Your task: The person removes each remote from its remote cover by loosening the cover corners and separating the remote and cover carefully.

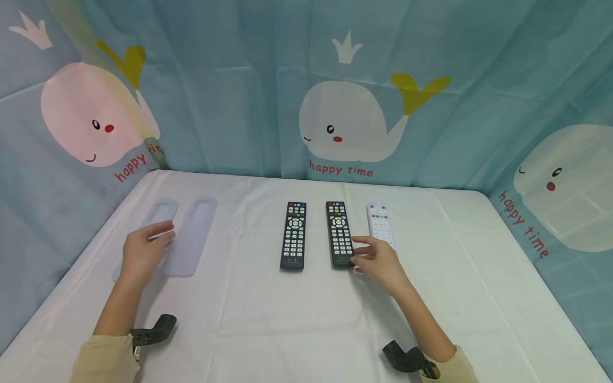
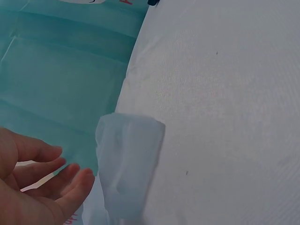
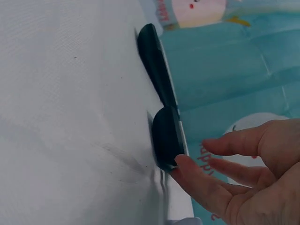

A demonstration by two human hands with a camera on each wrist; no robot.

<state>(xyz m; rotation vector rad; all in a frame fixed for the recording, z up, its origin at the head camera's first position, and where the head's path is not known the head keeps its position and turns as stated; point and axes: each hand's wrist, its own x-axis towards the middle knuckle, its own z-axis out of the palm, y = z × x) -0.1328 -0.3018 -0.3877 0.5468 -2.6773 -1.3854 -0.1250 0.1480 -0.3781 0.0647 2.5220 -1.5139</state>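
My left hand (image 1: pixel 143 254) hovers over the left of two translucent remote-control covers (image 1: pixel 165 205), its fingers loosely bent and holding nothing. The other cover (image 1: pixel 192 242) lies just right of it. In the left wrist view the fingers are beside a pale cover (image 2: pixel 129 164), apart from it. At the lower right corner of a black remote control (image 1: pixel 339 234), my right hand (image 1: pixel 380 264) touches the edge with loosely extended fingers. A fingertip meets the near end of that remote (image 3: pixel 166 136) in the right wrist view. The remote lies flat, buttons up.
A second black remote control (image 1: pixel 293 236) lies to the left of the touched one. A white remote control (image 1: pixel 380 221) is on the right, partly hidden behind the right hand. All lie on a white cloth-covered table (image 1: pixel 268 324), with a whale-print curtain (image 1: pixel 230 117) behind.
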